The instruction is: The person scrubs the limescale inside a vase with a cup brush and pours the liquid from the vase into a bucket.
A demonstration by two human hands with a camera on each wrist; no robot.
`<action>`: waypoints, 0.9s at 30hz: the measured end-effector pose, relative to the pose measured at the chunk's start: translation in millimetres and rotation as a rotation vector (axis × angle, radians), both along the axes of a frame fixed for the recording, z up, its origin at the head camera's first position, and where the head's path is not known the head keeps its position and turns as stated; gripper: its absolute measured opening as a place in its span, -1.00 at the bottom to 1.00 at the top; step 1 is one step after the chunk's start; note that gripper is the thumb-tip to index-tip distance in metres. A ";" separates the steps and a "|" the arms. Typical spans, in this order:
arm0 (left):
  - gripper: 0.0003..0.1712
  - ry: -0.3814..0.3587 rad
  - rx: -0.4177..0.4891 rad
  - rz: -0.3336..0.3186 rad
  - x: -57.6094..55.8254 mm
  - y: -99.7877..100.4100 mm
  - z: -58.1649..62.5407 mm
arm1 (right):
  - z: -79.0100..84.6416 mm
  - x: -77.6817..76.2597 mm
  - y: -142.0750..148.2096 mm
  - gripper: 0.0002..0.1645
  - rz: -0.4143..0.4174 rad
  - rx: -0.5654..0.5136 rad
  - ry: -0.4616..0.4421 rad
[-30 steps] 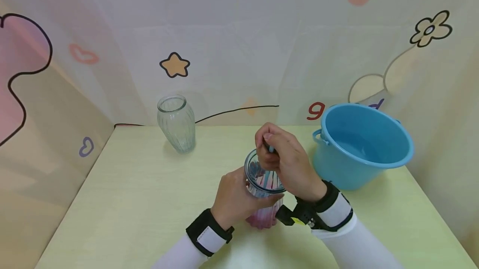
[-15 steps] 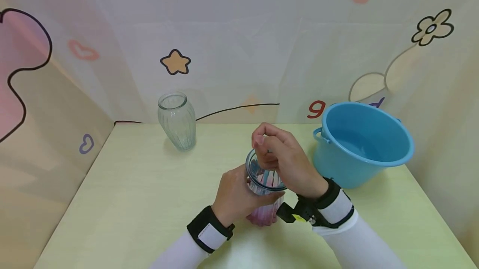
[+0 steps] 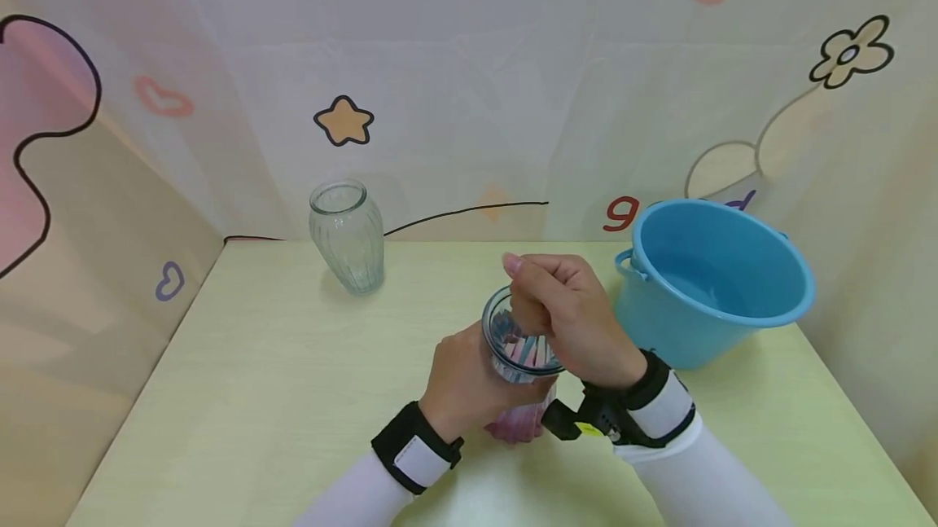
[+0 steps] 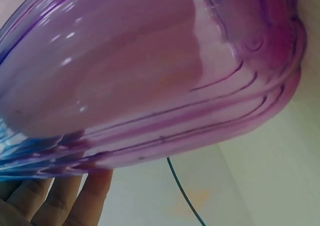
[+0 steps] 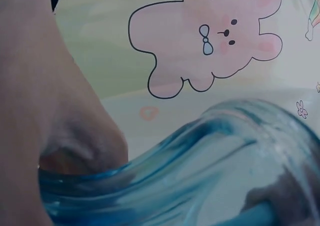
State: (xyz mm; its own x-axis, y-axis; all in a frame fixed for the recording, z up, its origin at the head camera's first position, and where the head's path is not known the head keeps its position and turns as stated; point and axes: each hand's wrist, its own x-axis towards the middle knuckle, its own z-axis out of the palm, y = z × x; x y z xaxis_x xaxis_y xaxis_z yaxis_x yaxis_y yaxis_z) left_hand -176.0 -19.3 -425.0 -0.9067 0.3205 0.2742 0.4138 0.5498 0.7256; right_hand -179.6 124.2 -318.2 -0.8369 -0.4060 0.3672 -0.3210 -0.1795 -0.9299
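Observation:
A ribbed glass vase, blue at the neck and pink-purple at the base (image 4: 150, 75), stands out in the left wrist view. My left hand (image 3: 465, 376) grips it just below its rim; some of its fingers (image 4: 65, 198) show beyond the glass. Over the mouth, my right hand (image 3: 567, 311) is curled round the upper end of a light blue stick, mostly hidden by the hand. The stick (image 5: 255, 216) runs down inside the vase, seen through the glass in the right wrist view. What is on its lower end cannot be made out.
A second, clear ribbed vase (image 3: 348, 238) stands at the back left of the pale table (image 3: 256, 380). To the right of my hands is a blue bucket (image 3: 681, 340) with its mouth tipped toward me. A printed curtain (image 3: 440, 87) hangs behind the table.
My right hand has turned and closed more tightly, its thumb now on top at the vase mouth. The left hand has kept its grip, and the vase has barely shifted.

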 end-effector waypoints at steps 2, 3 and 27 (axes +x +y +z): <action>-0.35 -0.016 0.002 -0.011 -0.3 1.5 -0.8 | 0.1 0.0 -0.2 -0.42 0.007 -0.013 0.003; -0.35 -0.027 0.011 -0.017 -0.4 2.0 -1.5 | 0.1 0.2 -0.3 -0.42 0.010 -0.019 0.008; -0.22 -0.167 0.522 -0.267 -3.3 15.3 -35.9 | -2.0 3.7 -2.2 -0.42 0.006 -0.237 0.119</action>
